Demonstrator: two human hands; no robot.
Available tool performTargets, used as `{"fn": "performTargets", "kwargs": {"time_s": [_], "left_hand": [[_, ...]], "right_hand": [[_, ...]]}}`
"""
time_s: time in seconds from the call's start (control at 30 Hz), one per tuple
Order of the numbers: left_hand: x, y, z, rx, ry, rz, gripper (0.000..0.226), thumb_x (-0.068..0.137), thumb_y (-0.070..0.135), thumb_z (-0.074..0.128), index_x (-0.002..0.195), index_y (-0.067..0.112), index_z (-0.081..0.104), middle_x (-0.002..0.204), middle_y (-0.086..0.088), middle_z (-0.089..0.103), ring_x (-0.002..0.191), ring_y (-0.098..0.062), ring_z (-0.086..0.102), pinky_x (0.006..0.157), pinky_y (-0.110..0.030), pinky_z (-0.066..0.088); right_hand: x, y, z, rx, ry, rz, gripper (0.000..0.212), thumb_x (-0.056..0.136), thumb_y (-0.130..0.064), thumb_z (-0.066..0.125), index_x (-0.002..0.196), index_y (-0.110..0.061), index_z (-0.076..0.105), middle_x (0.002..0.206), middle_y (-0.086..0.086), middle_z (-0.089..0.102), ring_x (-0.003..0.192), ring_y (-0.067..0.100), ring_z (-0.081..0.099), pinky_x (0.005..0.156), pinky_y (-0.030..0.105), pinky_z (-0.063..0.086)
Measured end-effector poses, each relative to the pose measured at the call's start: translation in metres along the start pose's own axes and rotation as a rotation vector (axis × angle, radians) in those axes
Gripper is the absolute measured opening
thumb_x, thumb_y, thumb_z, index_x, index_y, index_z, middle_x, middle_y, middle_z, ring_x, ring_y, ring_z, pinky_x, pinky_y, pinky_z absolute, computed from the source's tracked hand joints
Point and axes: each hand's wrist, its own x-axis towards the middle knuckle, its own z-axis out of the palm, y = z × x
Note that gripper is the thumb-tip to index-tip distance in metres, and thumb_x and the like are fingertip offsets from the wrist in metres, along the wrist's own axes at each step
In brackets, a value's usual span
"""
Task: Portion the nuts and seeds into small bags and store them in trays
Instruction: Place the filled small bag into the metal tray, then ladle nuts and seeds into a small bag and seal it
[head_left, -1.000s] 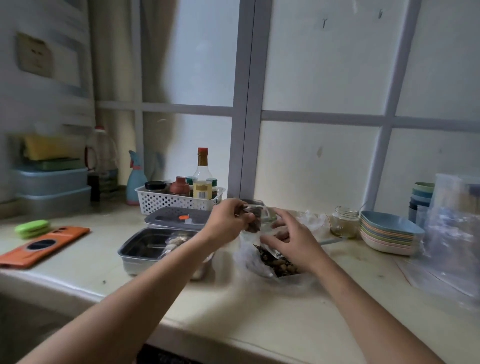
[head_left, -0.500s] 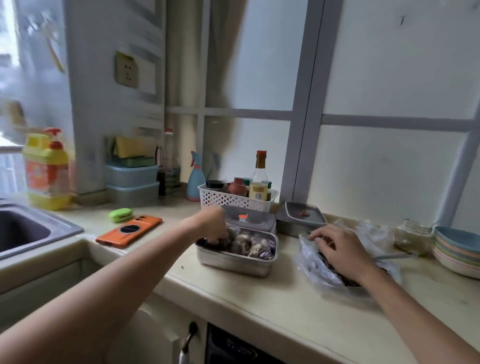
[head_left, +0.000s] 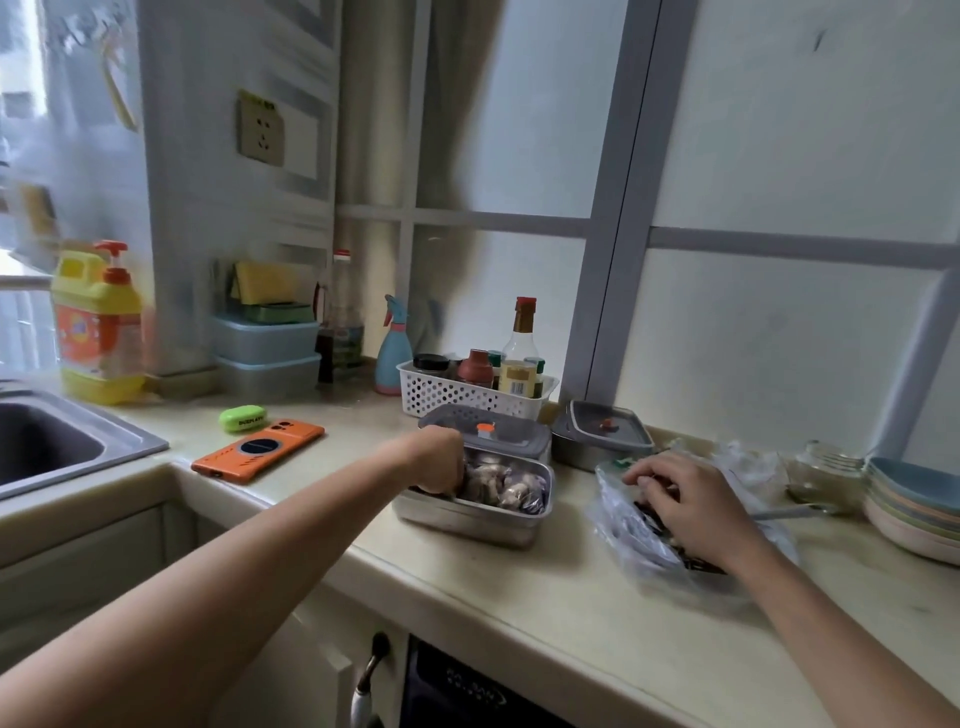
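Head view: reaching with the left hand into the open steel tray mid-counter, with fingers dipped among the small filled bags inside; cannot tell what is gripped. Resting the right hand on the clear bag of nuts just right of the tray, with fingers loosely bent, pinching nothing. Behind, 1 grey lid; far right of it, 1 lidded tray. Left, an orange phone near the sink
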Motion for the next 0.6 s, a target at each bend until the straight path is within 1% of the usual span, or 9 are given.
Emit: {"fn": "performTargets", "kwargs": {"time_s": [0.17,0.23,0.27,0.33,0.4,0.43,0.47,0.53,0.6], "left_hand": [[0.000,0.007,-0.002,0.068,-0.001,0.016,0.026,0.100,0.009,0.051,0.112,-0.005,0.069,0.116,-0.022,0.070,0.108,-0.037,0.067,0.086,-0.038,0.054],[0.001,0.008,-0.005,0.115,-0.067,0.033,0.025,0.099,0.009,0.054,0.114,-0.004,0.069,0.118,-0.020,0.070,0.109,-0.036,0.066,0.089,-0.038,0.053],[0.001,0.008,-0.008,0.118,-0.115,0.023,0.025,0.098,0.010,0.056,0.116,-0.001,0.069,0.115,-0.017,0.070,0.106,-0.033,0.066,0.090,-0.038,0.053],[-0.002,0.013,-0.019,0.128,-0.249,-0.007,0.023,0.096,0.011,0.059,0.115,0.002,0.070,0.098,-0.009,0.066,0.089,-0.027,0.064,0.086,-0.038,0.055],[-0.003,0.023,-0.030,0.118,-0.307,-0.028,0.018,0.096,0.006,0.057,0.108,-0.001,0.069,0.086,-0.008,0.061,0.076,-0.024,0.058,0.071,-0.033,0.054],[-0.004,0.031,-0.035,0.105,-0.273,-0.025,0.020,0.096,0.004,0.054,0.109,-0.003,0.067,0.088,-0.008,0.059,0.077,-0.023,0.057,0.065,-0.027,0.050],[-0.003,0.040,-0.039,0.089,-0.156,0.004,0.020,0.096,0.003,0.052,0.108,-0.002,0.066,0.091,-0.008,0.058,0.081,-0.023,0.056,0.063,-0.026,0.048],[0.003,0.063,-0.040,0.028,0.180,0.074,0.009,0.095,0.008,0.054,0.090,0.006,0.061,0.091,-0.009,0.062,0.079,-0.025,0.057,0.065,-0.032,0.049],[0.010,0.092,-0.037,-0.124,0.415,0.138,0.024,0.093,0.007,0.055,0.070,0.012,0.048,0.085,-0.016,0.064,0.074,-0.031,0.060,0.062,-0.036,0.047]], "right_hand": [[0.000,0.000,-0.001,0.011,-0.021,0.010,0.023,0.096,-0.005,0.065,0.091,-0.024,0.077,0.092,-0.019,0.068,0.084,0.003,0.063,0.072,0.007,0.042],[-0.001,-0.002,-0.001,0.019,-0.024,0.013,0.023,0.096,-0.005,0.065,0.091,-0.023,0.077,0.093,-0.018,0.068,0.085,0.000,0.062,0.073,0.006,0.041],[-0.002,-0.003,-0.002,0.023,-0.026,0.015,0.023,0.096,-0.005,0.065,0.091,-0.023,0.077,0.093,-0.017,0.068,0.085,-0.002,0.062,0.074,0.006,0.042],[-0.005,-0.005,-0.006,0.038,-0.036,0.026,0.022,0.096,-0.007,0.065,0.092,-0.024,0.077,0.095,-0.015,0.068,0.088,-0.001,0.061,0.075,0.006,0.042],[-0.007,-0.006,-0.011,0.055,-0.038,0.049,0.018,0.096,-0.011,0.066,0.095,-0.025,0.077,0.097,-0.015,0.069,0.091,0.001,0.062,0.076,0.004,0.041],[-0.007,-0.005,-0.014,0.063,-0.030,0.069,0.017,0.096,-0.013,0.066,0.096,-0.026,0.078,0.098,-0.015,0.069,0.093,0.000,0.062,0.076,0.004,0.041],[-0.007,-0.002,-0.016,0.071,-0.013,0.093,0.016,0.097,-0.015,0.066,0.097,-0.027,0.078,0.099,-0.016,0.069,0.093,-0.001,0.061,0.076,0.004,0.041],[-0.008,0.007,-0.020,0.080,0.035,0.163,0.015,0.097,-0.017,0.065,0.099,-0.026,0.078,0.098,-0.014,0.071,0.091,-0.003,0.062,0.074,0.005,0.042],[-0.008,0.018,-0.025,0.078,0.068,0.258,0.018,0.098,-0.016,0.062,0.100,-0.024,0.078,0.097,-0.011,0.073,0.089,0.002,0.066,0.069,0.006,0.043]]}}
